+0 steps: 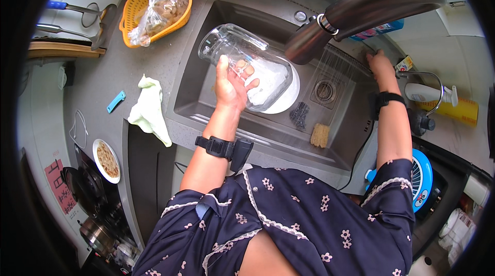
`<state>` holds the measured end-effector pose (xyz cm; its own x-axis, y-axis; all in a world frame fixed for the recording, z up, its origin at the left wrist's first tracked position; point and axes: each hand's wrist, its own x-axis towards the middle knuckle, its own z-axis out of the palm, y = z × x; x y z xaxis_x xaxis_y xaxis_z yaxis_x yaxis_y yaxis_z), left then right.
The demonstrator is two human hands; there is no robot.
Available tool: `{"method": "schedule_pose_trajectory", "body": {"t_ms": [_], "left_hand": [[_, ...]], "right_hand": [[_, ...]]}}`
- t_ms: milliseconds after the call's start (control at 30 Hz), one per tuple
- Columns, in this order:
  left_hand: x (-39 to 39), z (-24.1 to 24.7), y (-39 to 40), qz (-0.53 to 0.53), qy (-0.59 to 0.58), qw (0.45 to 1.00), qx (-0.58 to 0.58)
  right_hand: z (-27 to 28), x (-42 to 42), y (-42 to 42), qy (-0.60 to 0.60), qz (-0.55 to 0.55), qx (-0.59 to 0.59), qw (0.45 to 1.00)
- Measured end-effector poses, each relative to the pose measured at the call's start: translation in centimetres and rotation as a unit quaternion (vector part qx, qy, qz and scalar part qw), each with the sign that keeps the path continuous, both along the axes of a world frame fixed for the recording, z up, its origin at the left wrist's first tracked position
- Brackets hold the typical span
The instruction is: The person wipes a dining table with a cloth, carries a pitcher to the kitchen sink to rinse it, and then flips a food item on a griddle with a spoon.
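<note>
My left hand holds a clear glass pitcher on its side above the left part of the sink. A white round thing, perhaps a bowl, lies beneath it. Water streams from the dark pull-down faucet towards the drain. My right hand reaches to the sink's back right corner by the wall, its fingers at a thin dark thing; whether it grips this is unclear. A dark scouring pad and a yellowish sponge lie on the sink floor.
At the left stand a yellow basket with plastic-bagged contents, a pale green cloth, a blue clip and a dish of food. A white spray bottle lies at the right, above a blue fan. The faucet arches over the sink.
</note>
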<state>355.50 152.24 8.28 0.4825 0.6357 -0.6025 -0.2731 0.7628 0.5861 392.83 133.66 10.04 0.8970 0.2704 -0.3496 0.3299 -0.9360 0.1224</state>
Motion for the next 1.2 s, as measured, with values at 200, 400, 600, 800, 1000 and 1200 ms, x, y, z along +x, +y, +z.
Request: {"method": "schedule_pose_trajectory", "body": {"t_ms": [200, 400, 600, 800, 1000, 1200], "left_hand": [[-0.5, 0.7, 0.1, -0.018, -0.015, 0.999, 0.04], [-0.4, 2.1, -0.2, -0.011, -0.001, 0.999, 0.045], [-0.9, 2.4, -0.1, 0.001, 0.011, 0.999, 0.046], [-1.1, 2.3, -0.8, 0.005, -0.008, 1.0, 0.023], [-1.1, 2.4, -0.3, -0.019, -0.032, 0.998, 0.047], [-0.9, 3.2, -0.8, -0.024, -0.029, 0.998, 0.044]], "right_hand": [[1.5, -3.4, 0.7, -0.008, 0.004, 0.009, 1.0], [-0.1, 0.8, -1.0, -0.008, 0.014, 0.056, 0.998], [0.4, 1.0, -2.0, 0.002, 0.176, 0.024, 0.984], [1.0, 0.6, -1.6, -0.013, 0.181, -0.035, 0.983], [4.7, -8.0, 1.1, 0.004, 0.14, 0.007, 0.99], [7.9, -18.0, 4.4, 0.406, 0.225, 0.41, 0.785]]}}
